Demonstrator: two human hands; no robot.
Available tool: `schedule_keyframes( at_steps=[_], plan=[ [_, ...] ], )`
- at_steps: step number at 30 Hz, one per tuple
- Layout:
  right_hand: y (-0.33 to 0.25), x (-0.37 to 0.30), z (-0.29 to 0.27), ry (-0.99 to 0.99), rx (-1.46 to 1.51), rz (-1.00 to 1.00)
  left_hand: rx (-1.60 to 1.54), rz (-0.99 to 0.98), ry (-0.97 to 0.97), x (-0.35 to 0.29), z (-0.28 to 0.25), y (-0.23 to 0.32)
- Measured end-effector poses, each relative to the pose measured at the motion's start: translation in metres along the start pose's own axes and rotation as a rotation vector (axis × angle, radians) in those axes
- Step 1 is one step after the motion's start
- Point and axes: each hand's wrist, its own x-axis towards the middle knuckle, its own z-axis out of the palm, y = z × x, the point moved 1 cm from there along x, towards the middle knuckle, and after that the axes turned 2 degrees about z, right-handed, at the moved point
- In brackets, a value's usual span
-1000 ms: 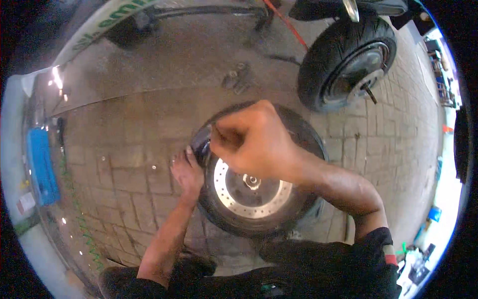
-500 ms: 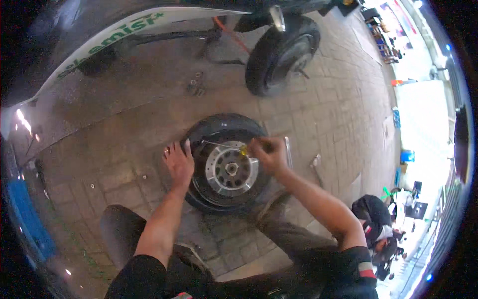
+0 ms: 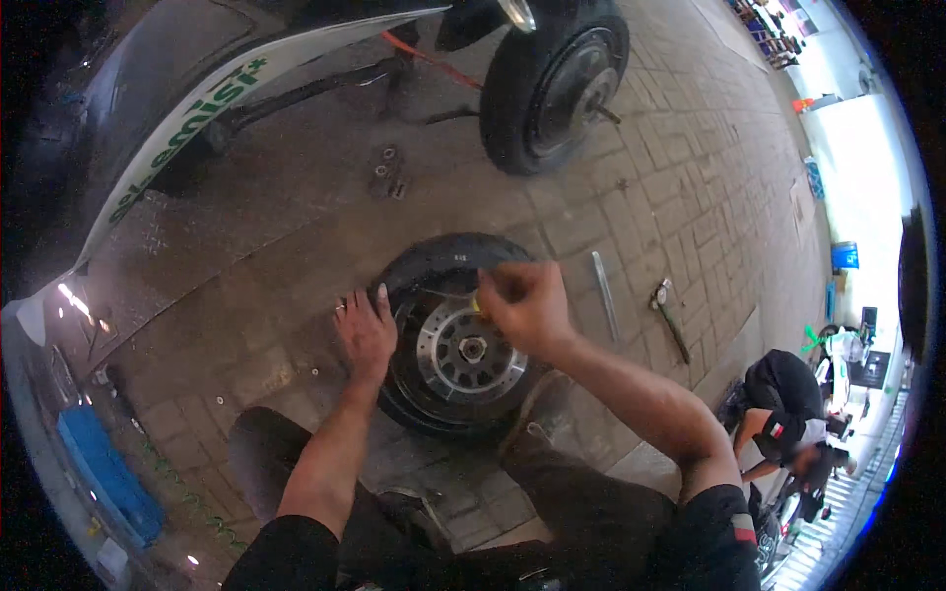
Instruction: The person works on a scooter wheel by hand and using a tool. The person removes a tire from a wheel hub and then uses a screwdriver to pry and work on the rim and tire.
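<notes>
A wheel with a black tyre lies flat on the paving between my feet. At its middle are a silver ring with holes and a metal hub. My left hand rests on the left side of the tyre, fingers spread. Over the wheel's upper right, my right hand is closed around a thin screwdriver-like tool with a yellow handle. Its slim shaft points left toward the inner edge of the tyre. My fingers hide most of the handle, and the tip is too faint to make out.
A metal bar and a hammer lie right of the wheel. Small metal parts lie beyond it. A vehicle with a mounted wheel stands at the back. A blue box is at left; another person bends over at right.
The whole view has shifted, bringing the bar and hammer into clearer sight. My right hand has turned on the tool, hiding more of the yellow handle. My left hand stays on the tyre.
</notes>
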Motion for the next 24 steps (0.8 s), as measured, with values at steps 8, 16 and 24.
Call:
schedule_keyframes(
  at_steps=[8,16,24],
  plan=[
    [-0.042,0.107,0.025,0.052,-0.148,-0.167,-0.132,-0.147,0.016,0.017,0.005,0.006],
    [-0.094,0.153,0.151,-0.106,0.010,-0.340,-0.232,-0.423,-0.018,0.023,0.041,-0.016],
    [-0.066,0.085,0.068,-0.586,-0.167,-0.509,-0.378,-0.335,0.044,0.021,0.058,-0.022]
  ],
)
